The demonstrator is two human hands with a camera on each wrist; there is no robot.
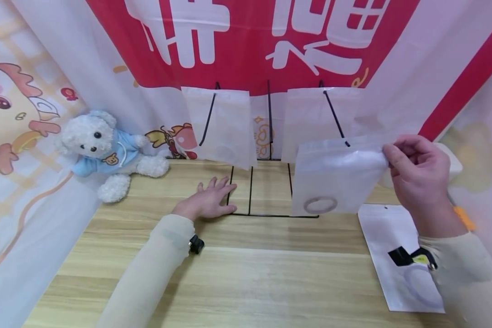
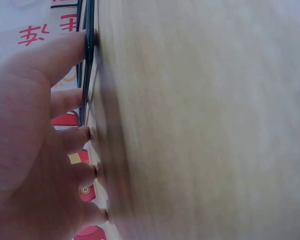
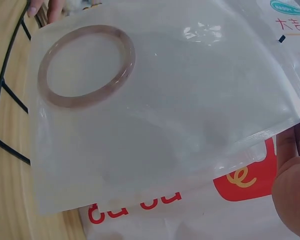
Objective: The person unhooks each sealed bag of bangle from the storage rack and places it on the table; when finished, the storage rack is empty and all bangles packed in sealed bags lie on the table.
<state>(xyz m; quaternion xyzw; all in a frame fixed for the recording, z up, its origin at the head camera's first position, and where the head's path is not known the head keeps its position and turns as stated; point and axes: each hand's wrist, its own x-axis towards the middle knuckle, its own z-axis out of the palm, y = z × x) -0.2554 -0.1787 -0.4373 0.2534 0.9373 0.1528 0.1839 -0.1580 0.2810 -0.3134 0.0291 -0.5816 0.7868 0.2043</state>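
Note:
My right hand pinches the upper right corner of a translucent white zip bag between thumb and fingers. Inside the bag lies a pinkish bangle, near the bottom. The black tip of the right hook shows at the bag's top edge; whether it passes through the bag's hole I cannot tell. With fingers spread, my left hand rests at the left side of the black wire rack's base. Its thumb touches the wire in the left wrist view.
Similar bags hang on the left hook and farther back on the right hook. Another white bag with a ring shape lies on the wooden table, partly under my right forearm. A white plush bear sits at the left.

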